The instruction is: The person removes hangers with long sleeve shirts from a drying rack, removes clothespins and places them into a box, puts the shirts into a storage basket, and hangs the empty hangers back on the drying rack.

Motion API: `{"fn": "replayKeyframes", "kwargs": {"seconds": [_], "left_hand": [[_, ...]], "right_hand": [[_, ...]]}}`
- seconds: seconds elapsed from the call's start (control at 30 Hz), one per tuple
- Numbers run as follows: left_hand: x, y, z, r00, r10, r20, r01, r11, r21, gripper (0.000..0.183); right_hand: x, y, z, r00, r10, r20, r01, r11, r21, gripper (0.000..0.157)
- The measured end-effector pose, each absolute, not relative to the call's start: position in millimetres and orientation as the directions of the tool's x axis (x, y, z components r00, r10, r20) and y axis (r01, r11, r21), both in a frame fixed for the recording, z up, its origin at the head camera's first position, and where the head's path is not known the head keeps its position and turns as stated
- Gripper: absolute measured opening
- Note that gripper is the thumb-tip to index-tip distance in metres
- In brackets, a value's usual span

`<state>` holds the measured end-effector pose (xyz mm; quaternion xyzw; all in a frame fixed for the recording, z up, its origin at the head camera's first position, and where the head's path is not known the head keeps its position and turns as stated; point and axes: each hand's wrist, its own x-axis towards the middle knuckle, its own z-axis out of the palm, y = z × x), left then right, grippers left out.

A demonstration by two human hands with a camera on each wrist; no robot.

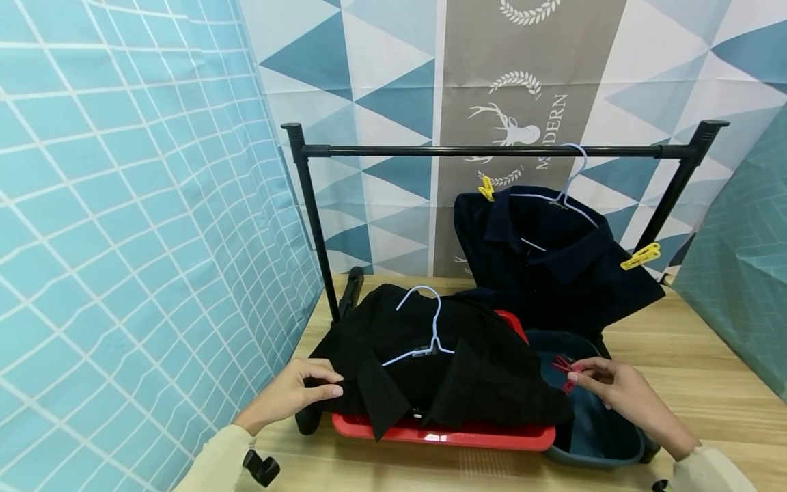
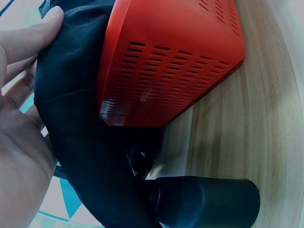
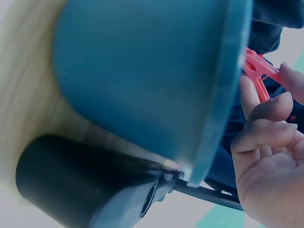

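A black collared shirt (image 1: 504, 376) lies spread over a red basket (image 1: 443, 439), with a pale blue hanger (image 1: 436, 321) inside its collar and the hook pointing up. My left hand (image 1: 294, 391) pinches the shirt's left edge between thumb and fingers; the left wrist view shows the black cloth (image 2: 71, 71) hanging over the basket's side. Above the dark blue basin (image 1: 605, 437), my right hand (image 1: 624, 393) holds a red clothespin (image 1: 562, 364) near the shirt's right end. In the right wrist view the clothespin (image 3: 259, 71) sits between thumb and fingers.
A black rack bar (image 1: 393, 151) spans the back. From it hangs a navy shirt (image 1: 547, 294) on a hanger, with yellow clothespins (image 1: 641, 256) at both shoulders. The rack's black feet (image 3: 85, 185) stand on the wooden table (image 1: 707, 383). A blue-tiled sheet (image 1: 154, 205) borders the left.
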<state>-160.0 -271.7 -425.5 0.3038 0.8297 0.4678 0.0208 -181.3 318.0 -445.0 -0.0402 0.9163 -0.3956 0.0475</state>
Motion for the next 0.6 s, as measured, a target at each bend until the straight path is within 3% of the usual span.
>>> {"fn": "replayKeyframes", "kwargs": {"seconds": [0.6], "left_hand": [[-159.4, -271.2, -427.1, -0.821, 0.516, 0.244, 0.476, 0.384, 0.791, 0.014]], "right_hand": [[-183.8, 321.3, -454.5, -0.991, -0.132, 0.004, -0.109, 0.800, -0.590, 0.042]]}}
